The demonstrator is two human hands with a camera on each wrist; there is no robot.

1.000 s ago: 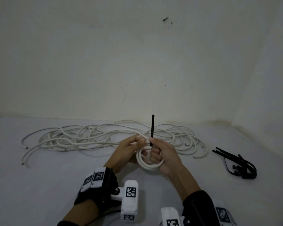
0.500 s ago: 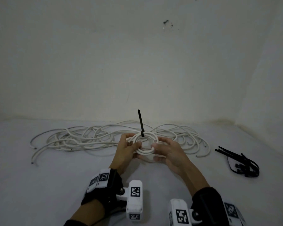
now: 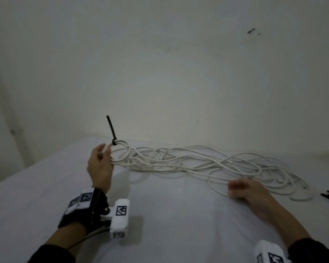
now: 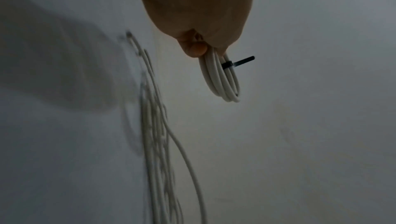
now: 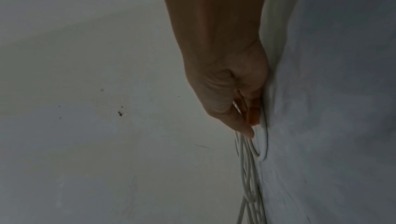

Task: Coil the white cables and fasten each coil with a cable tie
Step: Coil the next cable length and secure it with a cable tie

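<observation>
Left hand (image 3: 100, 164) raised at the far left end of the cable pile, fingers curled round a small white coil (image 3: 122, 153) — black tie (image 3: 112, 132) cinched on it, tail upright; right hand (image 3: 244, 190) low on the white sheet (image 3: 169, 224), fingers loosely bent, touching a loose cable (image 3: 216, 187) — grip unclear; tangled pile (image 3: 198, 162) between.

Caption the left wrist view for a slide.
Left hand grips a white cable coil bound by a black cable tie; loose cables lie blurred below.

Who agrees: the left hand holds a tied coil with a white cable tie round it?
Not quite. The left hand does hold the tied coil, but the cable tie round it is black, as the left wrist view shows.
</observation>
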